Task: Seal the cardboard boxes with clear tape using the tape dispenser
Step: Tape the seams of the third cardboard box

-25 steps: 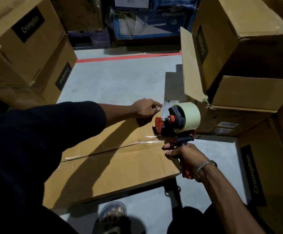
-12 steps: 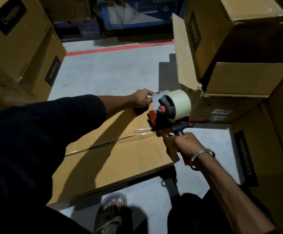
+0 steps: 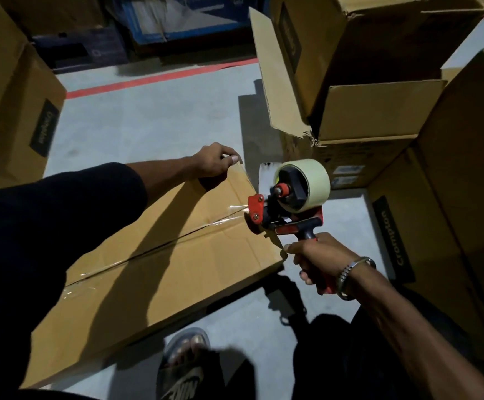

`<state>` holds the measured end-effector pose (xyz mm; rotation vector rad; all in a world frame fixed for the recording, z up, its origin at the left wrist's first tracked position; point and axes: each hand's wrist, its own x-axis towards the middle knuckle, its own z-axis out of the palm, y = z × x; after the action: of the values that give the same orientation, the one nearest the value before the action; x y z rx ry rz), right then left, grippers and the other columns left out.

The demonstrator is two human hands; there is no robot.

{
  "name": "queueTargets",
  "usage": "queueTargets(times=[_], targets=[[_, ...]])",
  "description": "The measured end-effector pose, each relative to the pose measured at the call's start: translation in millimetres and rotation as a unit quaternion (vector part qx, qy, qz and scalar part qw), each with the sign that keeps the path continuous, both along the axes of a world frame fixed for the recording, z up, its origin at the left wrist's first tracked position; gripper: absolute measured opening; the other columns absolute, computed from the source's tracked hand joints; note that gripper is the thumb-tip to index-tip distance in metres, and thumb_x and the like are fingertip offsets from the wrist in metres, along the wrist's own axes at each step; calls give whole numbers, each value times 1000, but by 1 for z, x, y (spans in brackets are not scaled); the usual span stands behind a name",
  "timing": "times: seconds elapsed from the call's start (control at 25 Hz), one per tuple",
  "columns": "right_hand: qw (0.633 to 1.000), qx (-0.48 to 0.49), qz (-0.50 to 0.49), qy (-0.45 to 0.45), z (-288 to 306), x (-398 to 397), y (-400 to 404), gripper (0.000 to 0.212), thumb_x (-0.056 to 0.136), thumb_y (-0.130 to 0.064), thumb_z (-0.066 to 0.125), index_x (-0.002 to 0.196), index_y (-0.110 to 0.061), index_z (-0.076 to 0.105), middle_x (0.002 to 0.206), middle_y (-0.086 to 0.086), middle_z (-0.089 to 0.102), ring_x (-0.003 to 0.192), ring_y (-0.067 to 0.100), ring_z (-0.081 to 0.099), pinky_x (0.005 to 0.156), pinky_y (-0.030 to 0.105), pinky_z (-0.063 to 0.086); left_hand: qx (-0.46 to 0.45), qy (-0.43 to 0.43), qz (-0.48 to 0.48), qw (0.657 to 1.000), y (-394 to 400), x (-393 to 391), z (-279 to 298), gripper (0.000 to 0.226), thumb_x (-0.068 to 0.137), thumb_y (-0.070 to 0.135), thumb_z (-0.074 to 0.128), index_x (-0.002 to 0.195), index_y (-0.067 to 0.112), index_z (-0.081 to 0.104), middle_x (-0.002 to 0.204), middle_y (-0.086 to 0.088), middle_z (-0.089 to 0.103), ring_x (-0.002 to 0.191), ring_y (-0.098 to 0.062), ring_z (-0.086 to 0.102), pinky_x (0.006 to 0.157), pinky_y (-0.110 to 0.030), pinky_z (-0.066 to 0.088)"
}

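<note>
Flat brown cardboard box [image 3: 154, 272] on grey floor [image 3: 148, 122], matte, creased; glossy clear tape [image 3: 137, 255] along its centre seam. Taller cardboard stacks [image 3: 364, 111] around, one with flaps open. Red-and-black plastic dispenser [image 3: 287, 209] with cream tape roll sits at the box's far seam end, just above the right hand [image 3: 318, 261], fingers wrapped round its handle. Left hand [image 3: 215, 163] rests on the box's far corner, fingertips curled, pinching a wrinkled tape end. Metal bracelet [image 3: 353, 275] on right wrist.
</note>
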<state>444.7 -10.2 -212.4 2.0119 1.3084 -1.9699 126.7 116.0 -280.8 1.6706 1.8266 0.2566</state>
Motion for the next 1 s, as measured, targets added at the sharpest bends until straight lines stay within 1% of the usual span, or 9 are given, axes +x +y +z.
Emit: queueTargets(times=[0.08,0.2,0.4,0.6,0.68,0.8,0.92,1.0], targets=[[1000,5,0,2,2,0,-3,23,88,-26,69,76,-11,56,53,7,43,43,21,45,48,22,27,6,-18,0,1000,-4,-2,1,36,112,36,46,130,21,73,137,-6,68,124,-28,60,99,-33,42],[1000,12,2,1,5,4,-3,25,91,-26,67,76,-11,54,55,7,43,39,20,44,46,22,28,20,-30,3,999,-6,-3,0,37,112,37,45,129,20,73,135,-7,69,123,-29,61,99,-35,43],[999,17,34,-29,9,13,-6,25,91,-25,66,79,-8,54,53,5,39,41,21,42,49,24,26,0,-27,9,1000,-6,-4,1,40,111,42,46,134,20,70,144,-6,64,131,-30,58,103,-37,44],[997,0,49,-56,15,33,-13,25,92,-23,65,78,-6,54,52,6,37,41,21,40,51,25,24,6,-38,9,999,-6,0,2,41,112,40,45,136,18,69,145,-8,62,130,-30,58,97,-36,44],[996,-3,59,-71,18,42,-21,24,93,-20,65,77,-6,53,50,6,38,40,20,39,49,23,25,5,-38,14,999,-6,-1,1,41,112,40,44,136,18,69,145,-8,62,130,-31,58,97,-35,44],[994,10,57,-88,15,52,-37,22,94,-10,63,77,-3,51,46,5,38,37,18,39,41,16,29,16,-38,18,999,-8,0,-3,40,113,37,42,135,18,69,143,-9,63,128,-31,57,98,-36,44],[993,-5,68,-98,12,54,-39,24,93,-16,64,76,-4,52,49,7,39,37,19,42,45,17,30,24,-23,18,999,-8,3,-8,39,114,36,39,134,19,68,142,-9,63,127,-32,57,99,-37,45],[993,-20,67,-99,14,53,-35,25,94,-18,64,76,-4,53,49,7,39,37,19,41,44,17,29,32,18,8,999,-8,5,-9,40,114,37,36,135,19,66,141,-10,63,124,-34,59,98,-38,46]])
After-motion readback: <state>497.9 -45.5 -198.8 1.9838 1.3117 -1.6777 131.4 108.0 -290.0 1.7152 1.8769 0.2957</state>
